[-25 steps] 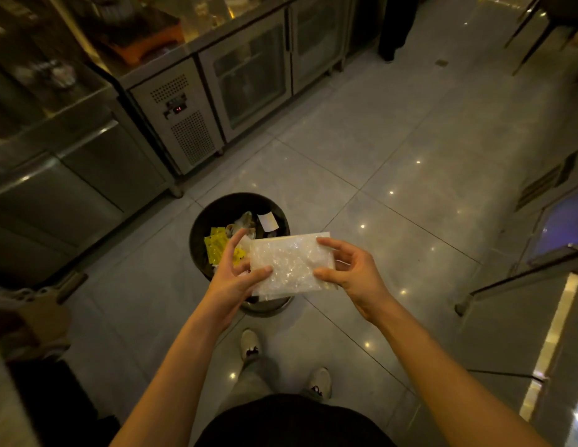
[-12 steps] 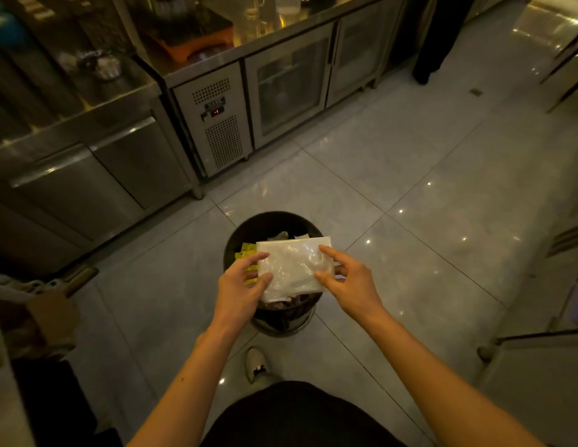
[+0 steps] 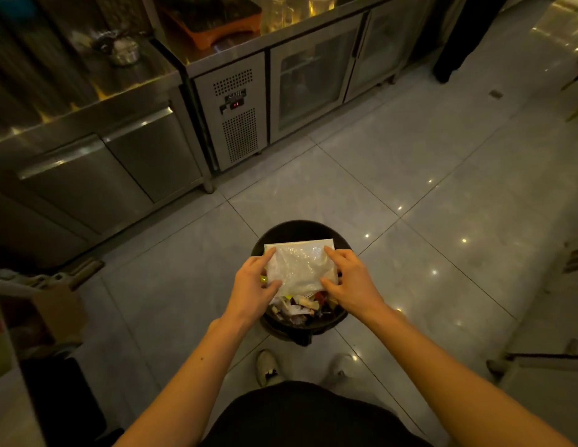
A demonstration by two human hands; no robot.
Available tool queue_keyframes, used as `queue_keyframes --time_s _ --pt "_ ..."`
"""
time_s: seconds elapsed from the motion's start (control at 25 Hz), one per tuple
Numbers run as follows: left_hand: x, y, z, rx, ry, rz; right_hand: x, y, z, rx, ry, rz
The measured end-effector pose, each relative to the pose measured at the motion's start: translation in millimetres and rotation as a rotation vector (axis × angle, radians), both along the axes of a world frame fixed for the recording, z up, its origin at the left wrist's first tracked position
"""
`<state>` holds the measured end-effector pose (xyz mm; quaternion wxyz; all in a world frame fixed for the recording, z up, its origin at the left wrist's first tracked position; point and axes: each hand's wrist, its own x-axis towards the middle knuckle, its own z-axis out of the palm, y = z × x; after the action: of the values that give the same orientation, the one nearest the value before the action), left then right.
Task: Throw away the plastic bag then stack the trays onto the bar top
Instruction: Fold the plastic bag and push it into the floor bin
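Bag (image 3: 302,266) lowered from above the bin (image 3: 300,229) to its mouth; both hands, left (image 3: 253,285) and right (image 3: 350,283), now lie palm-down over it.

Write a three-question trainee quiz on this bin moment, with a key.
1. True or false: the plastic bag has already been let go.
2. Where is the bag? A) on the floor B) over the open trash bin C) on the steel counter
3. Fill in: the left hand and right hand hold the bag by its two ____.

Key: 1 false; 2 B; 3 sides.
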<state>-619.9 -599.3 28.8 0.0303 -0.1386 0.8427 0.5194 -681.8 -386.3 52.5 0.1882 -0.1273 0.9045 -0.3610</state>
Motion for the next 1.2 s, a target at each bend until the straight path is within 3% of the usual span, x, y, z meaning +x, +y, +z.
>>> queue_keyframes --time_s 0.16,0.64,1.0,1.2 --pt "-14 0 -15 -0.116 -0.071 -0.069 -16 -2 -11 0.091 -0.029 0.048" --pt "-42 51 -26 -0.225 -0.261 -0.158 -49 30 -38 0.181 -0.145 0.088" --pt "-52 57 -31 -0.251 -0.293 -0.161 -62 33 -42 0.192 -0.243 0.120" --pt "-50 55 -35 -0.401 -0.304 -0.159 -66 37 -39 0.183 -0.220 0.144"
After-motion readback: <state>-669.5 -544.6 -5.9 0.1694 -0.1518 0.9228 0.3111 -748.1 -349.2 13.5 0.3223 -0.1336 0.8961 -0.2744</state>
